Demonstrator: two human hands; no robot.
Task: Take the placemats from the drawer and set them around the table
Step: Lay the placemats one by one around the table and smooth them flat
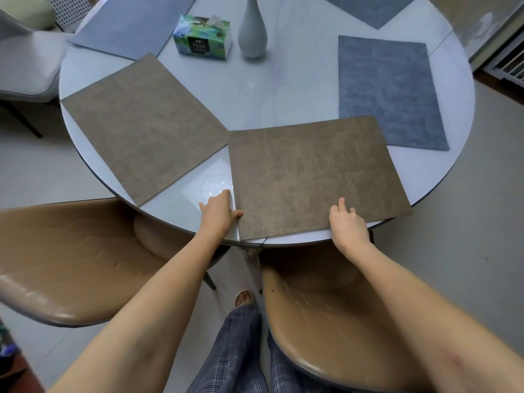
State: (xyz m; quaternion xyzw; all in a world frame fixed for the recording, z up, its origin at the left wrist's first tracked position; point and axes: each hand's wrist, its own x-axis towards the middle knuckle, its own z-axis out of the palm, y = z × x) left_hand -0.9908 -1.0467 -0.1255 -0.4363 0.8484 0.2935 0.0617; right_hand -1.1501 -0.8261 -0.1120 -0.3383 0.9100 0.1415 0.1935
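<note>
A brown placemat (312, 174) lies flat at the near edge of the round white table (255, 89). My left hand (218, 214) rests at its near left corner, thumb on the mat's edge. My right hand (347, 225) lies on the mat's near edge, one finger stretched onto it and the others loosely curled. A second brown placemat (141, 123) lies to the left. A blue placemat (388, 92) lies to the right, and two more blue ones (133, 24) (368, 7) sit at the far side.
A green tissue box (202, 35) and a pale vase (252, 32) stand near the table's middle. Two tan chairs (71, 262) (326, 321) stand close in front of me, and a grey chair (25, 61) stands at the far left.
</note>
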